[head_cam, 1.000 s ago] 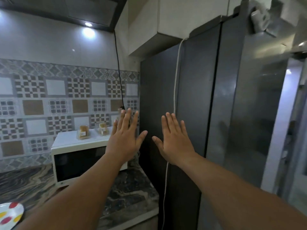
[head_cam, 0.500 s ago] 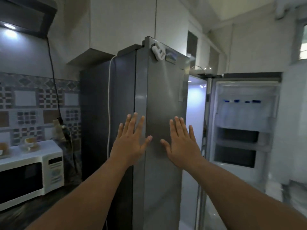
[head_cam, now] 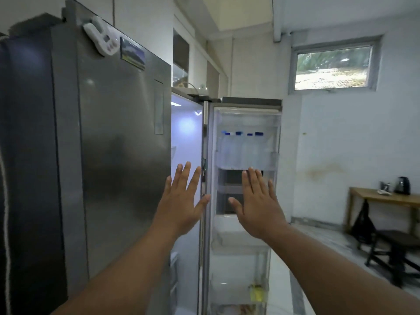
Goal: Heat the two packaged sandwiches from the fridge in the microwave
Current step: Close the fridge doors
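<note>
While both hands [head_cam: 179,210] [head_cam: 258,208] hover flat — fridge door [head_cam: 246,201] stands open.

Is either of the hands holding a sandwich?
No, the left hand and right hand are both spread flat and empty before the open fridge door.

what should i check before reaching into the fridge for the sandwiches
1. Fridge door open: ok, it stands swung wide with its shelves facing the camera.
2. Left hand free: ok, fingers straight, holding nothing.
3. Right hand free: ok, fingers straight, holding nothing.
4. Sandwiches located: cannot tell, only a lit sliver of the fridge interior shows past the closed door.
5. Door shelves checked: not ok, only blue-capped bottles and a yellow item show there, no sandwich.
</note>
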